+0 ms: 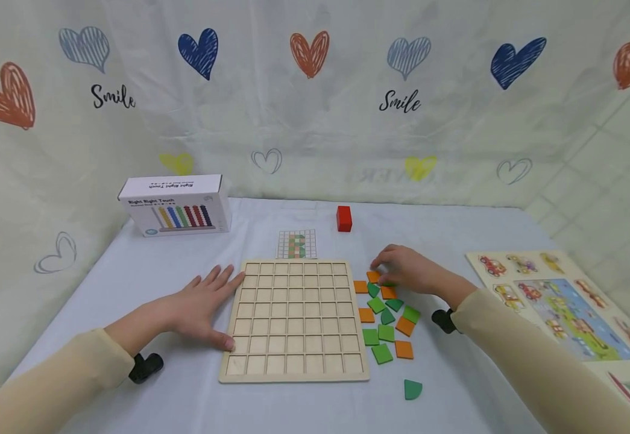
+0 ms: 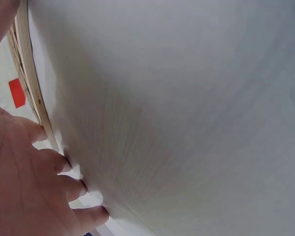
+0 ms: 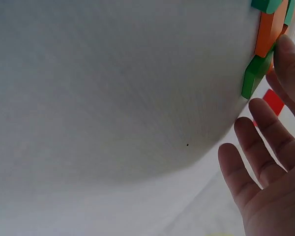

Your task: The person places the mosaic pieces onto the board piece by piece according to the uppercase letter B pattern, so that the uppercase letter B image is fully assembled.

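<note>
My left hand [image 1: 198,310] lies spread at the left side of a wooden grid board [image 1: 293,380], its thumb and forefinger at the frame. In the left wrist view the board's edge [image 2: 38,98] runs past the fingers. My right hand [image 1: 408,268] reaches in at the far end of a loose group of tiles, pinching an orange square tile [image 1: 373,276] between thumb and forefinger; its other fingers extend past the group. Close to it are a green tile [image 3: 254,76] and another orange square [image 1: 388,293]. More green squares [image 1: 382,354] and dark green rounded pieces [image 1: 387,316] lie nearer.
A small pattern card [image 1: 296,244] lies beyond the board, with a red block [image 1: 344,219] to its right. At the back left stands a white box [image 1: 176,208]. A picture puzzle board [image 1: 575,319] lies at the right, and one green rounded piece [image 1: 413,390] is near the front.
</note>
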Tool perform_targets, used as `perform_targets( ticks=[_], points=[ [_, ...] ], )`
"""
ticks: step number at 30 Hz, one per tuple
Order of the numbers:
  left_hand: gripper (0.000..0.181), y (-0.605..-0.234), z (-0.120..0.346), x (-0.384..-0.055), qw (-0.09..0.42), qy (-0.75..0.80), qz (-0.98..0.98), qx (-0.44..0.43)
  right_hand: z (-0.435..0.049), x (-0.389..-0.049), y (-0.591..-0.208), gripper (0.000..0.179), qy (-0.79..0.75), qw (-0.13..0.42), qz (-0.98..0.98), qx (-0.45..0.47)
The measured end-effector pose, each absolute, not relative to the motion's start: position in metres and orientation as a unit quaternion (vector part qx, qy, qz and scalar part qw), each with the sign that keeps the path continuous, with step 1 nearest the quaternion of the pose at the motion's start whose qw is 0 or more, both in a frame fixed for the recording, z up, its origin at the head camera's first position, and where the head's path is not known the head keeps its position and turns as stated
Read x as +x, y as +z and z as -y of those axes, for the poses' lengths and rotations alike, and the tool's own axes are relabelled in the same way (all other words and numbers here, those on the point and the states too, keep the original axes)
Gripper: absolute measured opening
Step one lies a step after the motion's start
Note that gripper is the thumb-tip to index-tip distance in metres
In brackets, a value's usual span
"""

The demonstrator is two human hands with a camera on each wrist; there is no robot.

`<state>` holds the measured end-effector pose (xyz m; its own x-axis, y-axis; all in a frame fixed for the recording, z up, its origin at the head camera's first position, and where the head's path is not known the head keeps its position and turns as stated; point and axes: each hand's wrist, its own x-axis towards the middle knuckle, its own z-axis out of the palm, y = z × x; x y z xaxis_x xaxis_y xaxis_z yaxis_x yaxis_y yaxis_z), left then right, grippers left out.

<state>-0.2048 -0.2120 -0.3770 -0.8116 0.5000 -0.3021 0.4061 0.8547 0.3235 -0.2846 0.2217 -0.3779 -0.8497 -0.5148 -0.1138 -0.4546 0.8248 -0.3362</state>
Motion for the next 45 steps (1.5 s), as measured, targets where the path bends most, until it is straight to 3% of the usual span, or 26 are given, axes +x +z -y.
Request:
perform_targets(
  ticks=[12, 21, 31, 45],
  points=[
    [0.133, -0.376, 0.213, -0.203, 0.193, 0.129, -0.942, 0.241, -0.214, -0.287, -0.376, 0.019, -0.126, 0.094, -0.953, -0.26],
    [0.133, -0.379, 0.211, -0.205, 0.195, 0.121, -0.944, 0.239, -0.202, -0.285, -0.369, 0.022, -0.161, 0.1, -0.96, -0.207],
    [0.134, -0.379, 0.21, -0.204, 0.2, 0.123, -0.945, 0.228, -0.142, -0.275, -0.364, 0.026, -0.271, 0.099, -0.94, -0.184],
    [0.135, -0.384, 0.212, -0.208, 0.202, 0.118, -0.947, 0.222, -0.064, -0.273, -0.361, 0.023, -0.249, 0.139, -0.929, -0.236]
  ],
)
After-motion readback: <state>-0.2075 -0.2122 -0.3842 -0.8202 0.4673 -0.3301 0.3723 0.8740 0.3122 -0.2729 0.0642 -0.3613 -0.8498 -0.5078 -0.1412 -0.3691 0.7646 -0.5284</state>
